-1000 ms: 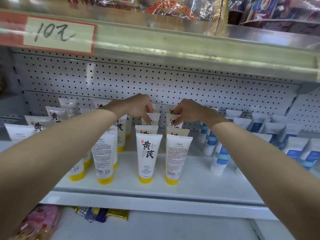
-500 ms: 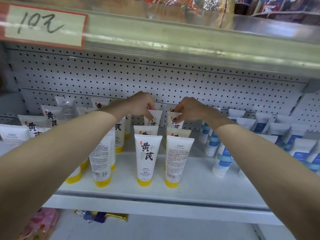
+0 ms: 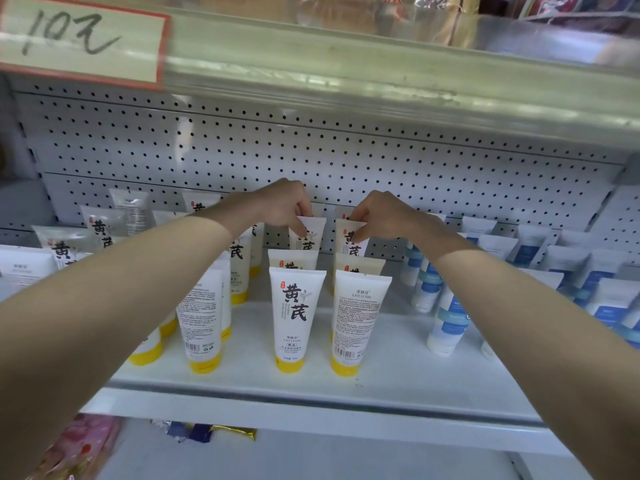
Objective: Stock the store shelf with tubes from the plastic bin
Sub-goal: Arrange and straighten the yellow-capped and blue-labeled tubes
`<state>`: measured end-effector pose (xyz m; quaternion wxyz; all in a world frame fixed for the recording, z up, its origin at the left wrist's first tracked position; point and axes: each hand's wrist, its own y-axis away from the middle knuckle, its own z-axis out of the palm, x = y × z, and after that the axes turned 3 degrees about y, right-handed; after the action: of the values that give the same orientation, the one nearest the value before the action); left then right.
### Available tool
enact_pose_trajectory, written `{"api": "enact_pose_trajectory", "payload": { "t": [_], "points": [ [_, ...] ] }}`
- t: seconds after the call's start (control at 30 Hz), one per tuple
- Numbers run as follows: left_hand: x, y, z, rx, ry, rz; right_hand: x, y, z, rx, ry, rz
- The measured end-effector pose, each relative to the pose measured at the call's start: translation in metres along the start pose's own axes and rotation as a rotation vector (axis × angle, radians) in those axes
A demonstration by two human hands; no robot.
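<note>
Currently I see the white shelf (image 3: 398,372) across the lower frame, pegboard back (image 3: 311,161) behind it. Yellow-capped tubes (image 3: 297,317) stand cap-down in rows at centre, blue-capped tubes (image 3: 446,320) to the right. Left hand (image 3: 280,206) pinches the top edge of the left rear tube (image 3: 311,233); right hand (image 3: 381,213) pinches the right rear tube (image 3: 353,242), both at mid-frame by the pegboard.
</note>
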<state>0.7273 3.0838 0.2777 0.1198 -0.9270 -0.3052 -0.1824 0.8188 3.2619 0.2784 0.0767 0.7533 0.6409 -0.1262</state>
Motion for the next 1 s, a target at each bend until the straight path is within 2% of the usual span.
{"api": "enact_pose_trajectory", "payload": {
  "t": [1.0],
  "points": [
    [-0.0015,-0.0058,0.0010,-0.018,-0.012,0.013,0.0022,-0.0034,0.0022,0.014,0.001,-0.008]
  ]
}}
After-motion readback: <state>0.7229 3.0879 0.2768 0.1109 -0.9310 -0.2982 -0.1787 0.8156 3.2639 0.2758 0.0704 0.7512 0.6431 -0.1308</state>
